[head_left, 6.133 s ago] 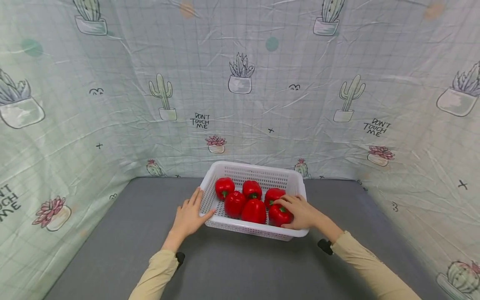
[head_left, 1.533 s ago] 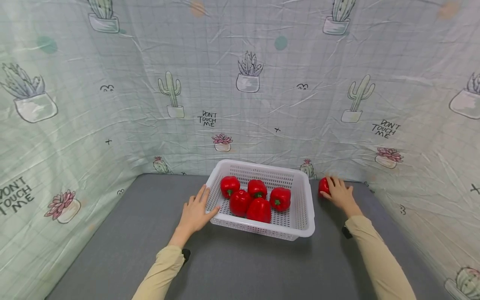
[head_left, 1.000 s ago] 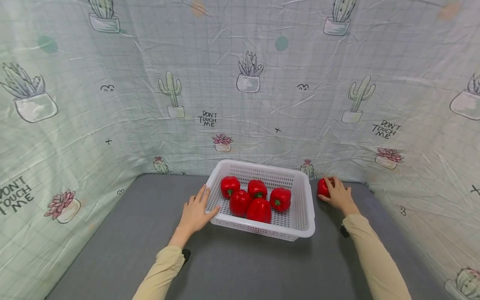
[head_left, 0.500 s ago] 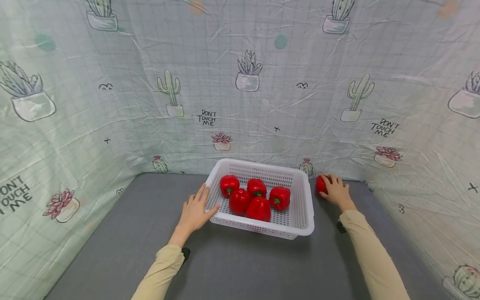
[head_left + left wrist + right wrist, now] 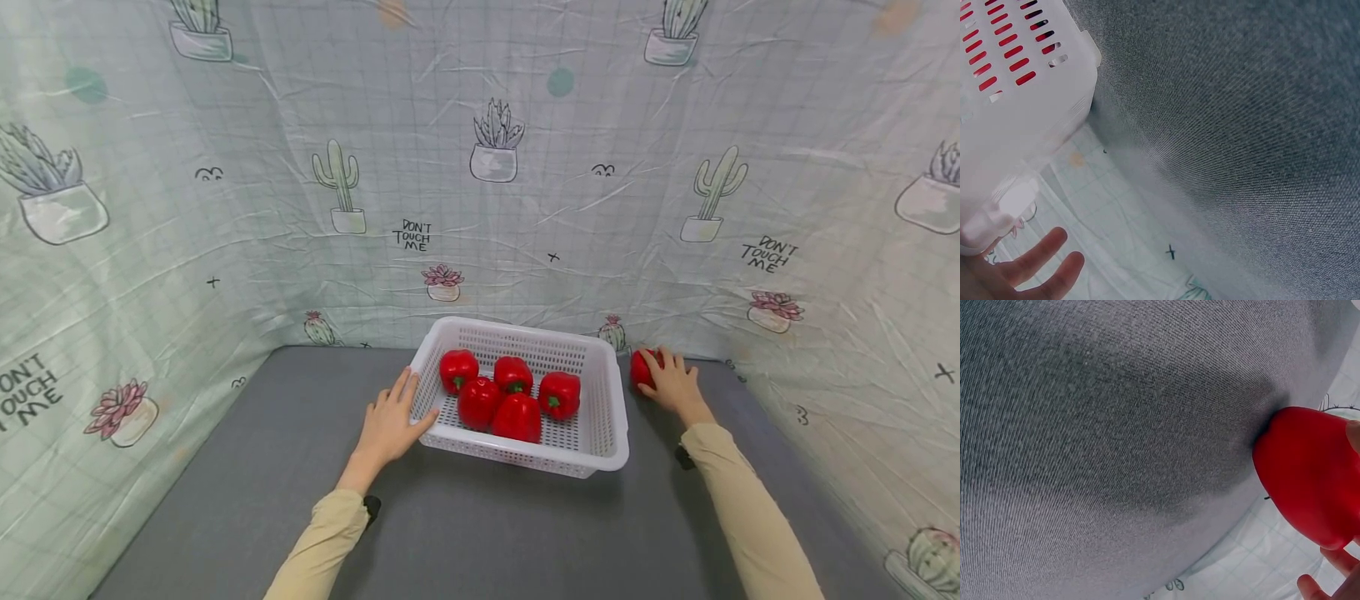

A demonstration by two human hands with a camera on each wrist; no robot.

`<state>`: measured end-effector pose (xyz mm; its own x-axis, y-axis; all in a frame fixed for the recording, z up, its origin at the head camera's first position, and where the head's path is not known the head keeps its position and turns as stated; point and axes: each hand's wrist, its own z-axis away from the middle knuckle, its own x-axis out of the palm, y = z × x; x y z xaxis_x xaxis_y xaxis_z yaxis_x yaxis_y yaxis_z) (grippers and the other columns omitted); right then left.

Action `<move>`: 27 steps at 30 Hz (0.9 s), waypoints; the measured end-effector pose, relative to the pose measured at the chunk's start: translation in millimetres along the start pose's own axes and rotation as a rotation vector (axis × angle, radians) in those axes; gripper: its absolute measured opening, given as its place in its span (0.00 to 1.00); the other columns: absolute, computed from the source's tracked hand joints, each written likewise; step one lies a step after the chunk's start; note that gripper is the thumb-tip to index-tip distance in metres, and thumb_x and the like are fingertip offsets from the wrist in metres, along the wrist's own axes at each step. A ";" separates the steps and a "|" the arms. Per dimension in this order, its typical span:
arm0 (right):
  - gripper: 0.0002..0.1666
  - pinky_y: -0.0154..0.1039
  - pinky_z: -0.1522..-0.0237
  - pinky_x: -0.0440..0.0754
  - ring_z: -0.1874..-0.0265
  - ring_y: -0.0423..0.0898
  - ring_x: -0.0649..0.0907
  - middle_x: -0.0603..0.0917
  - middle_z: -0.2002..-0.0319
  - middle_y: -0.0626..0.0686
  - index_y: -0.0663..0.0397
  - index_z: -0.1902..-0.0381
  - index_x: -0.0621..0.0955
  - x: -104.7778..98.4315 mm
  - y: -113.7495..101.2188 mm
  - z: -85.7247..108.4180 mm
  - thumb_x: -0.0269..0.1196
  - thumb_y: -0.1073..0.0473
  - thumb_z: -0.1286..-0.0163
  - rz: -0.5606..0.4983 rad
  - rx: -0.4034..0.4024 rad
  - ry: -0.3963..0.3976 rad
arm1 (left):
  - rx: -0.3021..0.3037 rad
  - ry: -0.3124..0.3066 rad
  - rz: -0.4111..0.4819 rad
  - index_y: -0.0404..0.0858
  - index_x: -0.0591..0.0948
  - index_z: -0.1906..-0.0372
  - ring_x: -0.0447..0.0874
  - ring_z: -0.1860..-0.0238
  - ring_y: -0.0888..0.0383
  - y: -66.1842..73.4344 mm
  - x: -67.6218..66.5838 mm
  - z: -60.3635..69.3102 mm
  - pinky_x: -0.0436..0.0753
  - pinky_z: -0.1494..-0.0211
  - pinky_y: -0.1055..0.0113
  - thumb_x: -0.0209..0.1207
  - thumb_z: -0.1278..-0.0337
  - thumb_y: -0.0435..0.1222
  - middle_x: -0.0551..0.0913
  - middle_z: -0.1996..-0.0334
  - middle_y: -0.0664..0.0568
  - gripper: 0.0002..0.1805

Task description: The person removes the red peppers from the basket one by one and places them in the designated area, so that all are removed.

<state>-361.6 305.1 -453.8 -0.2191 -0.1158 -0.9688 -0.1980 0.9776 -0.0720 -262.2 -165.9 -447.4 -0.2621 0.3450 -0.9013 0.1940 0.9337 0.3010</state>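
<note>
In the head view, a white perforated plastic basket (image 5: pixel 525 454) holds several red bell peppers (image 5: pixel 516 419). My left hand (image 5: pixel 386 429) rests against the basket's left end, its fingers straight and spread, the thumb by the front rim. The left wrist view shows two of its fingertips (image 5: pixel 1067 265) beside the basket wall (image 5: pixel 1029 125). Right of the basket, a single red bell pepper (image 5: pixel 642 369) stands on the table, and my right hand (image 5: pixel 673 389) grips it from above and the right. Close up in the right wrist view, that pepper (image 5: pixel 1310 475) touches the grey surface, with fingers around it.
The grey tabletop (image 5: pixel 480 533) extends in front of the basket and to both sides. A pale curtain (image 5: pixel 555 200) printed with cactus drawings hangs behind it and at both sides, close to the basket and the single pepper.
Several seconds ago my right hand was on a pepper at the basket's right end; that pepper is now on the table to the right. Over the last second it shifted barely. The left hand stays put.
</note>
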 end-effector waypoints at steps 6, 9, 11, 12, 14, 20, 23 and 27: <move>0.36 0.69 0.57 0.60 0.46 0.70 0.61 0.59 0.42 0.71 0.57 0.39 0.60 -3.2 1.5 2.9 0.59 0.52 0.42 0.020 -0.008 0.022 | 0.005 -0.003 -0.006 0.38 0.59 0.34 0.67 0.45 0.39 0.2 -0.8 -0.1 0.68 0.50 0.41 0.51 0.50 0.57 0.57 0.32 0.44 0.41; 0.37 0.69 0.56 0.60 0.46 0.70 0.61 0.58 0.41 0.71 0.56 0.38 0.60 -5.5 1.9 4.6 0.59 0.51 0.42 0.024 -0.011 0.026 | 0.005 -0.010 -0.006 0.39 0.58 0.33 0.66 0.45 0.39 0.2 -0.8 0.3 0.68 0.50 0.41 0.51 0.49 0.57 0.56 0.32 0.44 0.41; 0.37 0.69 0.56 0.60 0.46 0.70 0.61 0.58 0.41 0.71 0.56 0.38 0.60 -7.1 1.8 6.0 0.59 0.51 0.41 0.026 -0.021 0.038 | 0.004 -0.012 -0.006 0.39 0.58 0.33 0.66 0.45 0.39 0.2 -0.7 0.8 0.68 0.50 0.41 0.50 0.49 0.57 0.56 0.32 0.45 0.41; 0.36 0.69 0.56 0.60 0.46 0.69 0.61 0.58 0.41 0.71 0.56 0.38 0.60 -8.3 1.5 7.1 0.59 0.51 0.41 0.027 -0.027 0.045 | 0.004 -0.013 -0.004 0.39 0.58 0.33 0.66 0.45 0.39 0.2 -0.6 1.1 0.68 0.50 0.41 0.50 0.49 0.57 0.56 0.32 0.45 0.41; 0.36 0.68 0.56 0.60 0.46 0.69 0.61 0.58 0.41 0.70 0.56 0.38 0.60 -11.2 -0.2 9.1 0.59 0.50 0.41 0.027 -0.042 0.059 | 0.005 -0.012 -0.005 0.39 0.58 0.33 0.66 0.45 0.39 -0.1 -0.4 1.1 0.68 0.50 0.40 0.50 0.49 0.57 0.56 0.32 0.45 0.41; 0.36 0.67 0.55 0.60 0.46 0.67 0.62 0.59 0.40 0.68 0.54 0.38 0.62 -21.4 -12.4 16.3 0.60 0.51 0.42 0.000 -0.105 0.123 | 0.005 -0.009 -0.003 0.39 0.58 0.34 0.66 0.45 0.39 -0.5 -0.4 0.9 0.68 0.50 0.40 0.50 0.49 0.57 0.56 0.32 0.44 0.41; 0.36 0.65 0.54 0.60 0.46 0.66 0.63 0.60 0.40 0.67 0.54 0.38 0.63 -26.4 -21.8 20.8 0.60 0.51 0.42 -0.025 -0.154 0.161 | 0.000 -0.014 0.002 0.39 0.58 0.33 0.66 0.44 0.39 -0.5 -0.6 0.6 0.68 0.50 0.40 0.50 0.49 0.57 0.56 0.32 0.45 0.41; 0.36 0.63 0.53 0.61 0.45 0.64 0.64 0.61 0.40 0.66 0.53 0.39 0.64 -32.4 -35.2 27.8 0.61 0.51 0.43 -0.036 -0.213 0.197 | 0.002 -0.015 0.002 0.39 0.58 0.33 0.66 0.44 0.39 -0.4 -0.6 0.1 0.68 0.50 0.40 0.50 0.49 0.57 0.56 0.32 0.45 0.41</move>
<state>-321.0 279.4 -426.5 -0.3859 -0.2024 -0.9001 -0.4009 0.9155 -0.0341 -262.1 -166.4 -446.9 -0.2472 0.3458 -0.9052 0.1964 0.9327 0.3027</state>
